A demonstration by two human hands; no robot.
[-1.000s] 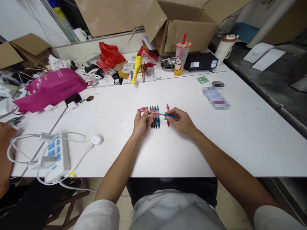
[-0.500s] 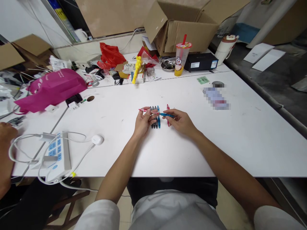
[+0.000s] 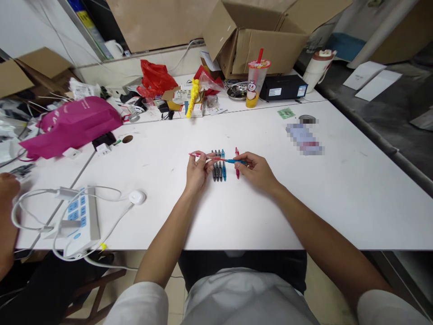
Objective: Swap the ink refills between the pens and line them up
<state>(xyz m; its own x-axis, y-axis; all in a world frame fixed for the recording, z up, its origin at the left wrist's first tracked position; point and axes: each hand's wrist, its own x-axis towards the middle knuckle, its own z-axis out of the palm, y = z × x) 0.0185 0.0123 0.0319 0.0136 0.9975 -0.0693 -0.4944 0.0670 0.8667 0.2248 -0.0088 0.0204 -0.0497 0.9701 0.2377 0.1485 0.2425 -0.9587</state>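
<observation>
My left hand [image 3: 196, 172] is closed in a pinch on a clear pen barrel with a pink end [image 3: 194, 155]. My right hand [image 3: 257, 170] pinches a blue pen grip section [image 3: 232, 161]. Between the two parts a thin red refill [image 3: 221, 159] shows, roughly in line with both. Under and beside the hands lie several pens side by side: black pens [image 3: 217, 174] and a blue pen [image 3: 223, 173]. A pink pen [image 3: 237, 173] lies apart from them, partly behind my right fingertips.
A white power strip [image 3: 91, 221] with looped cables lies at left, near another person's arm [image 3: 7, 216]. A magenta bag [image 3: 77, 119], a drink cup [image 3: 256, 83], a black box [image 3: 283, 88] and an open carton [image 3: 267, 49] stand along the back.
My left hand has moved left with the pink-ended barrel, widening the gap to the blue section. More of the red refill shows between them. My right hand has barely moved.
</observation>
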